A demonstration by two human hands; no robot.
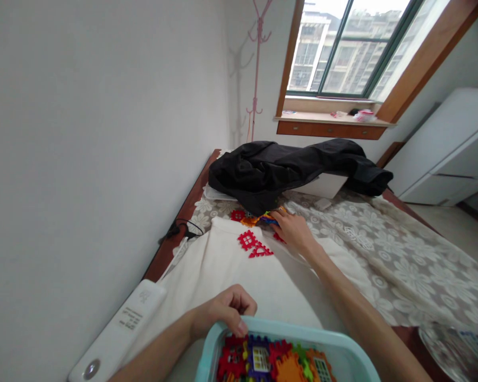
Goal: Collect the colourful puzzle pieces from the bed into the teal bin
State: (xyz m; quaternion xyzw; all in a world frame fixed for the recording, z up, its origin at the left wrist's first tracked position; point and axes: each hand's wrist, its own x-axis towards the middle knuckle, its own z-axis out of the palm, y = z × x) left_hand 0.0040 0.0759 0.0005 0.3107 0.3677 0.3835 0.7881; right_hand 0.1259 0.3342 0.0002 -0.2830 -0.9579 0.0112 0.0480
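Observation:
My left hand (pixel 227 310) grips the far rim of a light teal plastic basin (pixel 302 330), thumb inside and fingers curled outside. In the basin lie several interlocking plastic building pieces (pixel 290 367) in red, purple, orange and green. My right hand (pixel 290 227) reaches far out over the bed, its fingers bent down on a small heap of colourful building pieces (pixel 249 219) beside a black garment. Whether its fingers have closed on a piece is hard to make out. Nearer to me, a red square window piece (pixel 247 240) and a red arched piece (pixel 260 250) rest on white cloth.
A white cloth (pixel 207 270) covers part of the flowered bedspread (pixel 406 249). Across the far side lies the black garment (pixel 271 170), over a white box (pixel 322 184). A long white device (pixel 123 323) and a black cable (pixel 179 228) are along the left wall.

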